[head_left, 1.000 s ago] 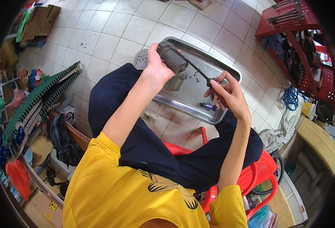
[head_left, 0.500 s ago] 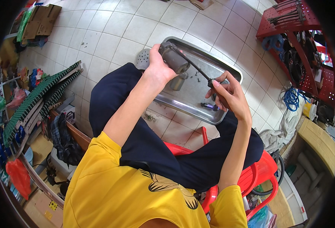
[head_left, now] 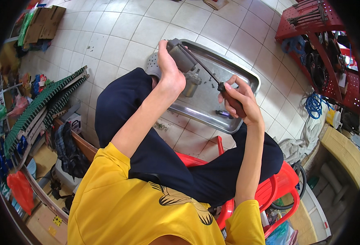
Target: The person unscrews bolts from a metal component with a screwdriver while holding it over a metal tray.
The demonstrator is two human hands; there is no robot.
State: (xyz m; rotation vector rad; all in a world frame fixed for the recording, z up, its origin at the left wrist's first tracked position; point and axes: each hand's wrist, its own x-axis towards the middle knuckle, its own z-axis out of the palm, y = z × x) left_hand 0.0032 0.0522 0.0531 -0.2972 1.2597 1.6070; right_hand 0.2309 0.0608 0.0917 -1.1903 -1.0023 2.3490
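My left hand (head_left: 168, 67) grips a dark grey cylindrical metal part (head_left: 181, 58), holding it tilted above the far left of a steel tray (head_left: 202, 119). A long screwdriver (head_left: 233, 99), with a brown handle and thin dark shaft, is held in my right hand (head_left: 245, 104), fingers curled round the handle. Its shaft runs up to the top end of the part; the tip's exact contact is too small to tell. Inside the tray lie a second metal cylinder (head_left: 191, 86), several small screws (head_left: 213, 85) and a short purple-and-black object (head_left: 224, 114).
My crossed legs sit below the tray, beside a red plastic chair (head_left: 282, 181). A red perforated rack (head_left: 290, 24) and coiled blue hose (head_left: 314, 106) are at right. Green striped folded items (head_left: 45, 102), cardboard (head_left: 43, 24) and bags crowd the left. A grey clog (head_left: 152, 62) shows behind my hand.
My left hand and the metal part have risen a little. My right hand and the screwdriver have shifted slightly up and left, showing more of the handle.
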